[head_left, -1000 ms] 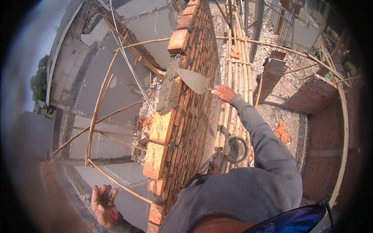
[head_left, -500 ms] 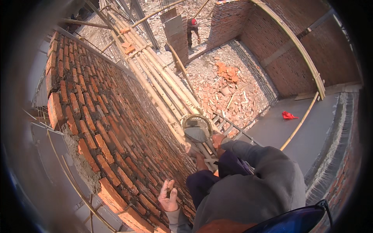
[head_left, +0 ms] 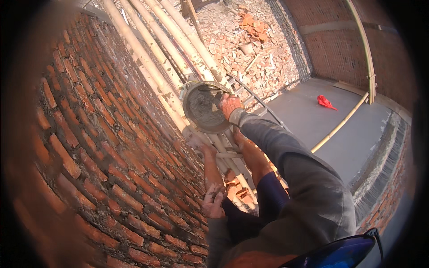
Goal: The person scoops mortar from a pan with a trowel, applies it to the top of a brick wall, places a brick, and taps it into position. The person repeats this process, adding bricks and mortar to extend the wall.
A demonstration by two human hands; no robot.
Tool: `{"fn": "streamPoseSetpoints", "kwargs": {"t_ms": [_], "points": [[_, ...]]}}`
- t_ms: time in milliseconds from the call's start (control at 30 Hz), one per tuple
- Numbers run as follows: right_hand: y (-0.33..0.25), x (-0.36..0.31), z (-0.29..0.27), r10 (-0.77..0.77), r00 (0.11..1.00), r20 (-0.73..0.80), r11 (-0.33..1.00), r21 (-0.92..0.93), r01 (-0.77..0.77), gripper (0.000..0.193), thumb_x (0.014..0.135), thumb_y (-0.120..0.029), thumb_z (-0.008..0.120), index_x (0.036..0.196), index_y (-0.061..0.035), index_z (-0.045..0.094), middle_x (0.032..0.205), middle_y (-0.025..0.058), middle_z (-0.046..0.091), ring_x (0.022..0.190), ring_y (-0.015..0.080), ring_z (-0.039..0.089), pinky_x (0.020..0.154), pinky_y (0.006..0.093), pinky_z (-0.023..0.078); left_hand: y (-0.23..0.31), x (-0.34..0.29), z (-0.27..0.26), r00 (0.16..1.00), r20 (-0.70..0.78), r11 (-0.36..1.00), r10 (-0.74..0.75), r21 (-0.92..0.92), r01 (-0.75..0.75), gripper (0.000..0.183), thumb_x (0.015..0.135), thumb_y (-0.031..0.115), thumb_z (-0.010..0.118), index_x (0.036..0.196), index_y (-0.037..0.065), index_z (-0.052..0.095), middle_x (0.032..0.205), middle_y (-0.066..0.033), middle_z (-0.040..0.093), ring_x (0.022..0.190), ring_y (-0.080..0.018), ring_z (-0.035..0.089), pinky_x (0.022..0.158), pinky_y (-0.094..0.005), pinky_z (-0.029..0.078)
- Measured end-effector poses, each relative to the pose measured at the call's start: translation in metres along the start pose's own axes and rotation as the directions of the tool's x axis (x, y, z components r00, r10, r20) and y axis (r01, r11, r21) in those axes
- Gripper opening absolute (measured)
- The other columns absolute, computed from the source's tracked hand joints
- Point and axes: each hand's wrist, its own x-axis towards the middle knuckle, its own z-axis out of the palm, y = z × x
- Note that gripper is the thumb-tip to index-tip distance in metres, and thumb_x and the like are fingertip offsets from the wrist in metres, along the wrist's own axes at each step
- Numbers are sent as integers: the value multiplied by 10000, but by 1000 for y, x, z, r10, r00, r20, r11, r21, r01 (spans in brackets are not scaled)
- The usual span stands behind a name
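A round bucket [head_left: 187,103] of wet grey mortar [head_left: 205,100] stands on the bamboo poles ahead of my feet. My right hand [head_left: 230,106] is at the bucket's right rim, its fingers wrapped round the handle of a trowel; the trowel's blade cannot be made out clearly against the mortar. Lower down, my left hand [head_left: 213,203] hangs beside the brick wall [head_left: 120,147] and above my bent legs. Its fingers are loosely curled and apart, with nothing in them. Mortar smears show on the wall's face and joints.
I squat on bamboo poles [head_left: 167,49] running along the wall. Below my legs lie loose bricks [head_left: 237,190]. A ladder [head_left: 259,100] leans at the right. Farther down are brick rubble [head_left: 223,40], a grey slab [head_left: 344,129] with a red cloth [head_left: 326,102], and a bamboo rail [head_left: 342,123].
My view has tipped down and closer to the bucket. My right arm has stretched forward and its hand is at the bucket's rim. My left hand has dropped from near the wall's top, fingers more curled.
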Motion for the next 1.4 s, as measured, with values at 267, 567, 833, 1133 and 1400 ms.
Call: {"fn": "streamPoseSetpoints", "kwargs": {"t_ms": [267, 567, 833, 1133, 1400], "points": [[35, -52, 56, -59, 972, 227, 895, 443, -49, 303, 830, -284, 718, 1002, -36, 691, 1051, 210, 709, 1033, 366, 689, 859, 462, 572, -23, -1, -36, 999, -47, 948, -25, -319, 9, 535, 962, 4, 562, 1469, -114, 440, 1335, -228, 611, 1184, -295, 642, 963, -425, 590], [-18, -42, 124, 11, 933, 360, 631, 722, -286, 488, 835, -391, 770, 1142, -33, 644, 1181, 223, 662, 1160, 401, 619, 990, 501, 487, -11, -6, -33, 994, -104, 969, -38, -249, 11, 548, 973, 34, 552, 1489, -92, 419, 1362, -231, 588, 1224, -325, 611, 976, -462, 573], [28, -85, 86, -155, 939, 305, 502, 844, -192, 626, 825, -430, 812, 1210, 22, 614, 1200, 270, 653, 1121, 404, 626, 1013, 460, 480, 8, -22, -24, 996, -86, 981, 26, -188, -42, 529, 970, 26, 575, 1474, -82, 456, 1346, -222, 604, 1202, -308, 629, 968, -456, 579], [91, -222, -123, -189, 980, 62, 498, 866, 41, 411, 899, -258, 729, 1184, 24, 641, 1012, 274, 691, 929, 399, 670, 808, 473, 533, 34, -78, -15, 975, -40, 963, 219, -154, -223, 468, 940, 35, 673, 1394, -40, 586, 1297, -140, 679, 1151, -215, 662, 948, -339, 565], [64, -320, -437, -562, 801, -208, 676, 443, 589, 401, 941, -259, 676, 1151, 69, 580, 911, 317, 651, 904, 508, 636, 798, 543, 501, -73, -56, -114, 884, -441, 971, 153, -99, -217, 324, 885, 82, 767, 1200, 17, 732, 1098, -123, 764, 911, -169, 711, 820, -334, 559]]}}
